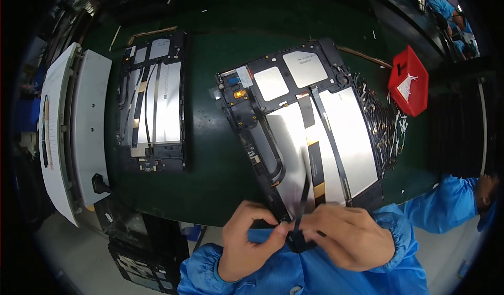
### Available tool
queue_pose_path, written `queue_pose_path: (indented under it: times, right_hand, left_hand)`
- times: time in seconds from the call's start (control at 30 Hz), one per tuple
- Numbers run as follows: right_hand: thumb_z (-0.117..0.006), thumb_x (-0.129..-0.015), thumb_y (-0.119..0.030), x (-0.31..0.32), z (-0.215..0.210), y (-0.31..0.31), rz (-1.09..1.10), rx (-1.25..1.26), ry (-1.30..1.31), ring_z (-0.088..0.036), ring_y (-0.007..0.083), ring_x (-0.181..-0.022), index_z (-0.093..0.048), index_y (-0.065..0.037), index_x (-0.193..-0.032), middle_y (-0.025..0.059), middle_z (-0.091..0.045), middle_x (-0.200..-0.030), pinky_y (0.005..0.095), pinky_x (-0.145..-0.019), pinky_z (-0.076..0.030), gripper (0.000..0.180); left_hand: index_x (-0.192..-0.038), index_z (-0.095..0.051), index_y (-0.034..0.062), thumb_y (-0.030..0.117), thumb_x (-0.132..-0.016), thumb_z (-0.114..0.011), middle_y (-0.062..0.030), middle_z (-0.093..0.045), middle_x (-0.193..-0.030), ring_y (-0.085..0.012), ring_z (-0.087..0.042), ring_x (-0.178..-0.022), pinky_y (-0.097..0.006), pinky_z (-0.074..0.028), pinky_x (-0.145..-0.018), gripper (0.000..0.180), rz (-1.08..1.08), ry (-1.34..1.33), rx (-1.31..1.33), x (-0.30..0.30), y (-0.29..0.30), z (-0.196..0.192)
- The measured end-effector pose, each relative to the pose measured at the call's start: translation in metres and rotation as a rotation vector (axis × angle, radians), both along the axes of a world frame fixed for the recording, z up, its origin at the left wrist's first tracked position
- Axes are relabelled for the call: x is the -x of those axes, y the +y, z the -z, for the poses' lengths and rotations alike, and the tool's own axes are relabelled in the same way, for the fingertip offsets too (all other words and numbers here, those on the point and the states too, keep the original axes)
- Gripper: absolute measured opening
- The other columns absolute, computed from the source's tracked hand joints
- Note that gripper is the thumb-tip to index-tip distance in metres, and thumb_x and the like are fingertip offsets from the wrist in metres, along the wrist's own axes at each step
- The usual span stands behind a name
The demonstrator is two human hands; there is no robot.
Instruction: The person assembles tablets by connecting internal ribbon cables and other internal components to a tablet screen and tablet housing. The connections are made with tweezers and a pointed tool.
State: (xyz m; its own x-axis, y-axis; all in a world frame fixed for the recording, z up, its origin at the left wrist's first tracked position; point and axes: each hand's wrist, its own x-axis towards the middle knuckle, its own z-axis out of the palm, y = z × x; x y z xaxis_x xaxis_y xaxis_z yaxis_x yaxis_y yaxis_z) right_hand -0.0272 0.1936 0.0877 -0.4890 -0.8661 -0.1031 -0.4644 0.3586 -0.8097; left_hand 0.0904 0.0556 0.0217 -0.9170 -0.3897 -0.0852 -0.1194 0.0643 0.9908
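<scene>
A large opened tablet (344, 137) lies tilted in front of me, its silver battery plates, black frame and ribbon cables bare. My left hand (251, 242) is closed in a pinch at the tablet's lower edge, thumb and forefinger tips together; what sits between them is too small to make out. Beside it, my right hand (349, 236) bends its fingers around the lower end of a narrow black ribbon cable (303, 203) that stands up off the silver plate. The right fingertips are slightly blurred and partly hidden.
Another opened tablet (168, 101) lies to the left on the dark green table (205, 122). Beyond it stands a white panel (93, 122). Small dark strips (375, 122) pile along the right, near a red bin (409, 101) with white bits. A person's blue sleeve (443, 203) reaches in at right.
</scene>
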Motion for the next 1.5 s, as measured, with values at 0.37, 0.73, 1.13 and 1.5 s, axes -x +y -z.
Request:
queue_pose_path:
  times: [0.37,0.73,1.13,1.5]
  right_hand:
    - [-0.075,-0.069,-0.008,-0.017,0.005,-0.003,0.078,0.037,0.221,-0.058,0.0178,-0.056,-0.066,-0.002,-0.086,0.007,-0.054,-0.072,0.0256,-0.047,-0.046,0.02]
    - [-0.064,-0.076,0.003,0.005,0.01,0.021,-0.117,0.47,-0.049,-0.062,0.018,-0.058,-0.067,0.0,-0.099,0.0117,-0.063,-0.091,0.0254,-0.052,-0.049,0.023]
    - [-0.06,-0.082,-0.002,0.144,0.009,0.123,1.062,0.095,0.556,-0.062,0.0179,-0.075,-0.065,0.002,-0.096,0.0118,-0.065,-0.082,0.0259,-0.069,-0.047,0.015]
    - [-0.067,-0.071,-0.006,0.027,-0.003,0.056,0.244,0.318,0.247,-0.059,0.0192,-0.071,-0.064,-0.004,-0.089,0.0109,-0.062,-0.084,0.0263,-0.058,-0.046,0.018]
  left_hand:
    - [-0.084,-0.065,-0.0005,0.012,-0.077,-0.071,-0.0136,-0.067,-0.08,-0.0169,-0.063,-0.075,-0.027,-0.048,-0.069,0.016,0.174,-0.273,-0.14,-0.042,0.001,-0.013]
    - [-0.097,-0.062,-0.0019,-0.005,-0.078,-0.061,-0.0158,-0.064,-0.087,-0.0231,-0.062,-0.077,-0.03,-0.049,-0.068,0.019,0.161,0.154,-0.01,-0.015,0.007,-0.035]
    - [-0.106,-0.058,0.0053,0.01,-0.085,-0.062,-0.0052,-0.069,-0.077,-0.0257,-0.065,-0.089,-0.046,-0.032,-0.101,0.022,0.089,0.354,0.484,0.021,0.005,-0.035]
    - [-0.081,-0.072,0.0145,0.014,-0.056,-0.082,-0.0124,-0.061,-0.111,-0.0315,-0.053,-0.108,-0.044,-0.038,-0.094,0.027,0.046,0.379,0.486,0.048,-0.025,-0.01]
